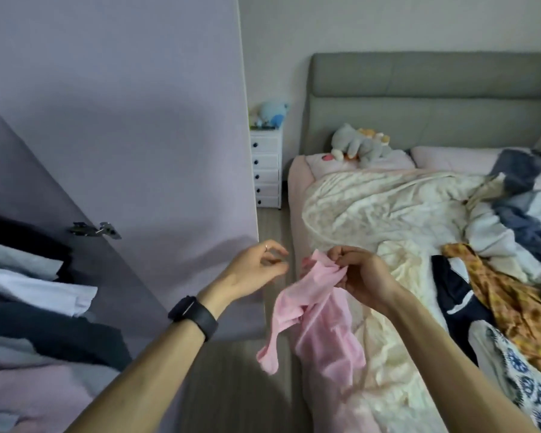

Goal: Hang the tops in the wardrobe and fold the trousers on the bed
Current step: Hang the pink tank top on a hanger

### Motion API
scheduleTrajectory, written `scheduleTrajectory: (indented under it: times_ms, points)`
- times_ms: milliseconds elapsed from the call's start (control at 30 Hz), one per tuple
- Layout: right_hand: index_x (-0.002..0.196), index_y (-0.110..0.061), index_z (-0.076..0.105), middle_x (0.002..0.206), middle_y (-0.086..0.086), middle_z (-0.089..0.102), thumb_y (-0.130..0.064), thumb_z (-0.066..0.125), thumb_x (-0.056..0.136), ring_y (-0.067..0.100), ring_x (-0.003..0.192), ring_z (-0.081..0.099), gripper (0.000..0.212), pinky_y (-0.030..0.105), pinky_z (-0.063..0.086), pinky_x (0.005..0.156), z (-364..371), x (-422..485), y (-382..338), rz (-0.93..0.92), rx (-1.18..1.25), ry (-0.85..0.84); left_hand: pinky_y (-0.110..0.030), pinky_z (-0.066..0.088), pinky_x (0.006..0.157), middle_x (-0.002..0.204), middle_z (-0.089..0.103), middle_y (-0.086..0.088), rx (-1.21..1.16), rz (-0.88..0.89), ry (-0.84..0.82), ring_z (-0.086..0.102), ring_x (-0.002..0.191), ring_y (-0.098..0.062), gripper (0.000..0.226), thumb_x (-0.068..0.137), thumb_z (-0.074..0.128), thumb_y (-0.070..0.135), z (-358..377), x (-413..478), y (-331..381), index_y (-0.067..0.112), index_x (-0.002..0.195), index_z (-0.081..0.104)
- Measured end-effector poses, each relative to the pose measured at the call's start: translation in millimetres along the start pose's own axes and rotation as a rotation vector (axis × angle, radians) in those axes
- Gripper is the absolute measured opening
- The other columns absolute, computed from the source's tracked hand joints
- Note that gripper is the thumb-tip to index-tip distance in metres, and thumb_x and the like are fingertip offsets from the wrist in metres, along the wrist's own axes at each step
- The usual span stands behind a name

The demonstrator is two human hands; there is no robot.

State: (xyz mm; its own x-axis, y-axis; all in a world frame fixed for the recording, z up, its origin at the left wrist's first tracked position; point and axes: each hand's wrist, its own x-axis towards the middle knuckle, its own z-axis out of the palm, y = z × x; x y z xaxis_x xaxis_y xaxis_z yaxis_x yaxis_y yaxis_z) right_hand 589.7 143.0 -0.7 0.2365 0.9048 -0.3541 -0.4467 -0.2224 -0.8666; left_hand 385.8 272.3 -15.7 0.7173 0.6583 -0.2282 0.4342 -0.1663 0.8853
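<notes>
A pale pink garment (313, 314) hangs in front of me over the gap between wardrobe and bed. My right hand (359, 273) pinches its top edge with curled fingers. My left hand (256, 267) hovers just left of the fabric, fingers loosely curled, holding nothing; a black watch sits on that wrist. On the bed (297, 195) to the right lie more clothes: a dark navy and white piece (459, 292), an orange patterned one (509, 298) and a white one with blue print (519, 367). Hung clothes (35, 295) show inside the wardrobe at the left.
The open lilac wardrobe door (138, 135) stands close on the left, with a metal hinge (94, 229). A crumpled cream duvet (381, 207) and a blue-grey blanket (519, 214) cover the bed. A white drawer unit (266, 170) stands by the grey headboard (419, 98). Wooden floor (231, 385) runs between.
</notes>
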Motion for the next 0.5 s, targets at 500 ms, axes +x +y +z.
scheduleTrajectory:
  times_ms: [500]
  points:
    - [0.089,-0.01,0.067,0.072,0.001,0.06,-0.005,0.063,0.087,0.014,0.064,0.052,0.006,0.02,0.04,0.053,94,34,-55,-0.287,-0.292,-0.065,-0.035,0.049,0.062,0.068,0.064,0.011,0.302,0.321,0.485,0.056,0.059,-0.009,0.026,0.092,0.05,0.053,-64,-5,66,0.029,0.083,0.054]
